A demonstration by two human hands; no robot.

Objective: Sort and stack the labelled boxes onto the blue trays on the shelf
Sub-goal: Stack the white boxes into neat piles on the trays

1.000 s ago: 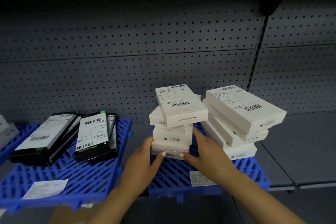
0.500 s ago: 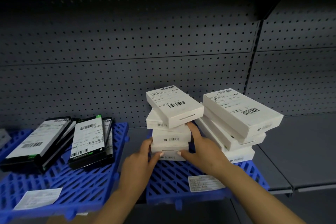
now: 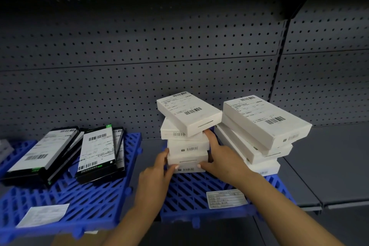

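A crooked stack of several white labelled boxes (image 3: 187,146) stands on the right blue tray (image 3: 185,191). My left hand (image 3: 157,175) holds the stack's lower left corner, thumb across the front of the bottom box. My right hand (image 3: 221,158) clasps the right side, its fingers reaching up along the middle boxes and its thumb on the bottom box's front. The top box (image 3: 187,112) lies skewed across the pile. A second, fanned stack of white boxes (image 3: 259,132) sits just to the right on the same tray.
The left blue tray (image 3: 65,195) carries several black boxes with white labels (image 3: 97,150) and a paper slip (image 3: 44,215). Another slip (image 3: 226,198) lies on the right tray. Grey pegboard (image 3: 139,66) backs the shelf, and bare grey shelf (image 3: 329,162) extends right.
Both hands have slid a little further in around the left white stack, and the right hand's fingers reach higher up its side. The view has shifted slightly right.
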